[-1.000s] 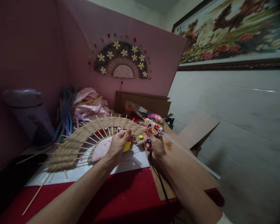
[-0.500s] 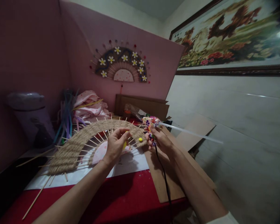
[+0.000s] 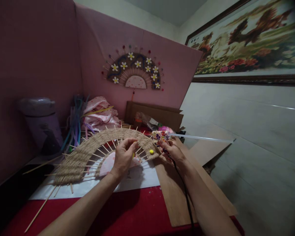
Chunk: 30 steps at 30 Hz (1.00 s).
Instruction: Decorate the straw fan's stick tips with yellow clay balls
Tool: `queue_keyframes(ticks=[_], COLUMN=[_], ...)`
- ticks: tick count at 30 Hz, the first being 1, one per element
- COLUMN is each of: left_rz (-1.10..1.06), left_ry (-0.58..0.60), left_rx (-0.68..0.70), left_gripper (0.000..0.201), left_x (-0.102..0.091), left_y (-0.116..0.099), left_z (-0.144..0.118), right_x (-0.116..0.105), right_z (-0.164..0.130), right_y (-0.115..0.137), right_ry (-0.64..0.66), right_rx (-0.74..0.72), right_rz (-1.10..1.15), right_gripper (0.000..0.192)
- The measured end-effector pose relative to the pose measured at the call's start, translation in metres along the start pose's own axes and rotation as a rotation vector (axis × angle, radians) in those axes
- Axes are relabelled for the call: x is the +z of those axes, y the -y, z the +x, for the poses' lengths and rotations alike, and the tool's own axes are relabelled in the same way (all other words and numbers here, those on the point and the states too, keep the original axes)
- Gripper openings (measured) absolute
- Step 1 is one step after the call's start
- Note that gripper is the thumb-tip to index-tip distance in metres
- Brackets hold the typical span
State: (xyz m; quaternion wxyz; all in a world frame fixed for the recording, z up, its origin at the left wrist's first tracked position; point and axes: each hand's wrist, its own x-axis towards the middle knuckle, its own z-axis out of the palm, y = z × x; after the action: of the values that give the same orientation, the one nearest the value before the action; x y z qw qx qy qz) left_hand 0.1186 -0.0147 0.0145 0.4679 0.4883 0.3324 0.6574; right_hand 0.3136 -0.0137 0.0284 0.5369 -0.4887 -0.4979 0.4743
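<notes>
My left hand [image 3: 123, 158] is closed in a pinch above the woven half-ring fan [image 3: 72, 164]. A bit of a small yellow piece [image 3: 133, 155] shows at its fingertips; the rest is hidden. My right hand [image 3: 174, 152] grips a flower-patterned glue gun [image 3: 159, 134] by its handle. A long clear glue stick [image 3: 204, 138] juts from the gun's back, and a black cord [image 3: 185, 188] hangs below. Another yellow piece [image 3: 151, 151] lies on the fan's right end. Thin sticks radiate through the weave, around a dotted pink cloth half-circle [image 3: 107, 165].
A finished fan with white flowers [image 3: 137, 64] hangs on the pink board behind. To the left stand a lilac tumbler [image 3: 43, 127] and fuzzy stems [image 3: 76, 121] beside crumpled pink cloth [image 3: 100, 111]. Cardboard [image 3: 173, 196] lies at right on the red tablecloth [image 3: 137, 209].
The view has shifted slightly. My right hand has tilted the glue gun, so its glue stick lies closer to level. My left hand keeps its pinch over the fan.
</notes>
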Motion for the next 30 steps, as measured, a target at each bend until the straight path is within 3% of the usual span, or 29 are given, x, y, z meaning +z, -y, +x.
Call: queue_keyframes(ticks=[14, 30], left_rz=[0.038, 0.035], left_ry=[0.009, 0.014], left_rx=[0.005, -0.005], left_gripper=[0.017, 0.017], left_x=[0.0, 0.001], left_y=[0.005, 0.002], left_z=[0.0, -0.001], right_x=[-0.002, -0.003], right_z=[0.003, 0.005], right_y=[-0.01, -0.013], right_ry=[0.053, 0.053], right_rx=[0.025, 0.034], right_rz=[-0.178, -0.137], right_gripper=[0.051, 0.05])
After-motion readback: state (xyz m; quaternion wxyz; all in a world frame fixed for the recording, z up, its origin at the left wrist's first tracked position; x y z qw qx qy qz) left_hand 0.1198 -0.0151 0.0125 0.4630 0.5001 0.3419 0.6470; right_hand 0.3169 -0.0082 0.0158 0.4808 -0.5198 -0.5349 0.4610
